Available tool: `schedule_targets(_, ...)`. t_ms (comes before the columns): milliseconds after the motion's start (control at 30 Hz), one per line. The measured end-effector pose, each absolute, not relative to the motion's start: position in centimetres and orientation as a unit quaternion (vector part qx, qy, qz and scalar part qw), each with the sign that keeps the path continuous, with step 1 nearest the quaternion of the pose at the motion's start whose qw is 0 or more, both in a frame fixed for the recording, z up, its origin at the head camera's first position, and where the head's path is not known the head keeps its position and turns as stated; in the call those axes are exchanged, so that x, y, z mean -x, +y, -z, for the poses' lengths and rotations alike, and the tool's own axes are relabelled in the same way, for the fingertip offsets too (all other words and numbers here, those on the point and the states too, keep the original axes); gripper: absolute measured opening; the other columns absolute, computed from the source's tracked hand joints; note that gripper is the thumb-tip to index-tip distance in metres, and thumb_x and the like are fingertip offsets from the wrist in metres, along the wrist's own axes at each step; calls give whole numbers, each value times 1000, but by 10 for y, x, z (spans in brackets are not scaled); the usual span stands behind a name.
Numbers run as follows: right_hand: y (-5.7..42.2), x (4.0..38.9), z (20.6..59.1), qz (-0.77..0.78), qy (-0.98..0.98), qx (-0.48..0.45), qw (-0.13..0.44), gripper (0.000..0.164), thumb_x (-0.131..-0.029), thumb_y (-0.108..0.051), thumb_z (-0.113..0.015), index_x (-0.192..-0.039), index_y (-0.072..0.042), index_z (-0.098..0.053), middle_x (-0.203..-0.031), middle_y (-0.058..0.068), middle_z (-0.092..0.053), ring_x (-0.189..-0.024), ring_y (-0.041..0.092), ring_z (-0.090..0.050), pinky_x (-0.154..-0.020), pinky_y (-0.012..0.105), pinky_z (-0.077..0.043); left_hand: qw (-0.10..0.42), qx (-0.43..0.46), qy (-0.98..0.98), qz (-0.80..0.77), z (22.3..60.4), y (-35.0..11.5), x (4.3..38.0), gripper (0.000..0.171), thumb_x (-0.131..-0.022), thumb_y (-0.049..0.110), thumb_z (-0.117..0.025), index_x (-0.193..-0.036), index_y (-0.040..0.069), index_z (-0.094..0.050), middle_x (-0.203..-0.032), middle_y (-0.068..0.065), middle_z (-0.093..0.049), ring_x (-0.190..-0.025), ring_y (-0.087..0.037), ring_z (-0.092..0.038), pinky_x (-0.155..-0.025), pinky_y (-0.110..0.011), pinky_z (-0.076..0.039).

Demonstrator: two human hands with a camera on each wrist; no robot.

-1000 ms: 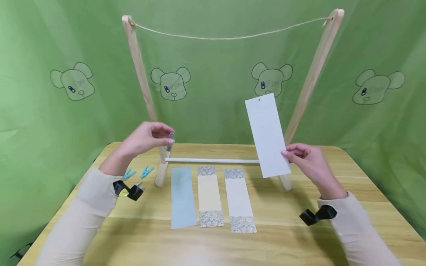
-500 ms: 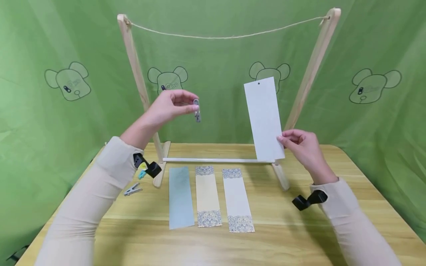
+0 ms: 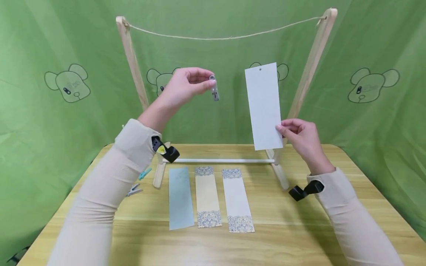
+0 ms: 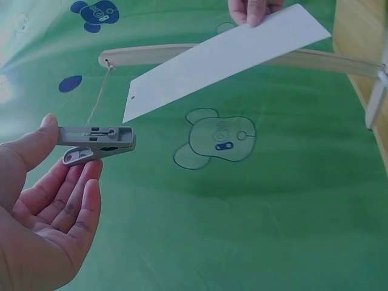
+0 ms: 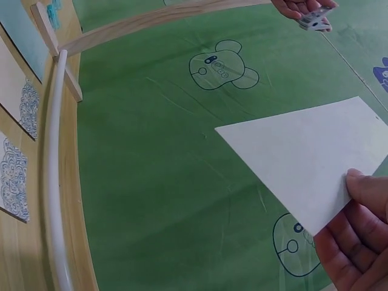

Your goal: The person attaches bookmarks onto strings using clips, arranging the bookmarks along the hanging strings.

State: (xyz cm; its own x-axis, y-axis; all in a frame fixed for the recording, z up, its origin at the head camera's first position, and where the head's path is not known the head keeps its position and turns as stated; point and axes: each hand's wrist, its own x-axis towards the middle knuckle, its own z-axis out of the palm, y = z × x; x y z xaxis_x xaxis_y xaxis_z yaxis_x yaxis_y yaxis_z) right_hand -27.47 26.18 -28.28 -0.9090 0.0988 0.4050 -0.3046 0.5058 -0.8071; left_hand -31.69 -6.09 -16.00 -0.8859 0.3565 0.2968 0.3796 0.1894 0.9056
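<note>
My left hand (image 3: 189, 85) pinches a grey clothespin (image 3: 215, 88) by its handle ends, below the middle of the twine (image 3: 206, 38). In the left wrist view the clothespin (image 4: 100, 142) lies between thumb and fingers, its jaw end pointing away from the palm. On the other side, my right hand (image 3: 301, 138) holds a blank white paper strip (image 3: 264, 107) by its lower right edge. The strip stands nearly upright, with a small hole near its top edge. Both hands are raised above the table, and a gap separates clothespin and strip.
A wooden frame (image 3: 311, 74) carries the twine between its posts; a white rod (image 3: 216, 160) joins them low down. On the table lie a pale blue strip (image 3: 181, 199), a cream patterned strip (image 3: 208, 195) and a white patterned strip (image 3: 237, 199). Blue (image 3: 144, 173) and grey clothespins (image 3: 134, 190) lie left.
My left hand has risen and moved right with the grey clothespin, from beside the left post toward the middle. My right hand has lifted the white strip higher.
</note>
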Motion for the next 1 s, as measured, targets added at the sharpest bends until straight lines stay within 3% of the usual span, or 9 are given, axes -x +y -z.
schedule_targets(267, 263, 281, 280, -543, -808, -54, 224, 14, -86, -25, -69, -94, -14, -68, -73, -18, -66, -66, 1, -60, -65, 15, -52, 29, 260, -768, 585, 142, -36, 324, 31, -87, 13, -68, -115, 2, -62, -107, -8, -66, -99, -16, -61, -87, -20, -49)
schedule_targets(1000, 244, 298, 258, -690, -671, -82, 259, 7, -80, -9, -75, -87, -11, -74, -73, -6, -70, -61, 6, -62, -60, 15, -52, 87, 197, -773, 597, 67, -1, 332, 28, -90, 15, -65, -116, 6, -64, -109, -5, -67, -93, -9, -61, -77, -11, -48)
